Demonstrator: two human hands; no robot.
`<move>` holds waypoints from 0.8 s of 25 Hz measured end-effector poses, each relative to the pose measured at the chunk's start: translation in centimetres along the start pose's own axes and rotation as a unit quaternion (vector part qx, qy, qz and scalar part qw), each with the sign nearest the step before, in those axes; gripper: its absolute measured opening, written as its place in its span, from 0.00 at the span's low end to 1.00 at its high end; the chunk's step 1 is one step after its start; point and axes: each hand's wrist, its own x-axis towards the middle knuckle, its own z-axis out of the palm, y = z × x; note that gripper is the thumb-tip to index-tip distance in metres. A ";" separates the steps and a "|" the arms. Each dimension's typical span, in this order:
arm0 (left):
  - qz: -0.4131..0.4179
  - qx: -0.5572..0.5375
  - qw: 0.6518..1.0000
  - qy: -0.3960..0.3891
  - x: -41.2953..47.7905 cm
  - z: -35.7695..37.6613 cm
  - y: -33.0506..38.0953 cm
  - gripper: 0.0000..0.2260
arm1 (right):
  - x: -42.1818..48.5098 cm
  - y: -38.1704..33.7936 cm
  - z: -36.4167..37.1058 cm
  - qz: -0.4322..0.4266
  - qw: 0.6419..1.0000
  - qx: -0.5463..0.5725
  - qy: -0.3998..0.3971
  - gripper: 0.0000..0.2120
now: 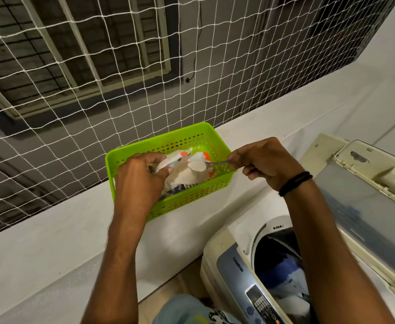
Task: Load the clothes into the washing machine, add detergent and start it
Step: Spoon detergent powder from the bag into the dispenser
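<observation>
A lime-green plastic basket [199, 134] stands on the white ledge and holds a detergent packet [184, 176]. My left hand [140, 181] grips the open top edge of that packet. My right hand [266, 162] pinches the handle of a metal spoon [197, 165]; its bowl is heaped with white powder and hovers just over the packet's mouth. The top-loading washing machine [229, 265] sits at lower right with its lid [360, 206] raised. Blue and white clothes [285, 279] lie inside the drum.
A white rope net [98, 73] spans the opening behind the ledge [51, 230], with a building wall and window beyond. The machine's control panel [259, 302] faces me at the bottom. A white wall rises at the right.
</observation>
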 end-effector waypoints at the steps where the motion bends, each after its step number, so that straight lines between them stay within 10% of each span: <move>1: 0.008 0.002 1.000 -0.005 -0.1 0.0 0.1 0.13 | -0.6 0.3 -0.7 0.001 1.000 0.009 0.004 0.06; 10: 0.134 -0.180 0.974 -0.017 -3.4 3.1 8.0 0.10 | -6.3 6.9 -9.6 0.060 0.986 0.080 0.135 0.09; 20: 0.196 -0.221 0.901 -0.316 -10.3 25.8 13.6 0.07 | -11.1 23.4 -20.8 0.189 0.890 0.173 0.377 0.11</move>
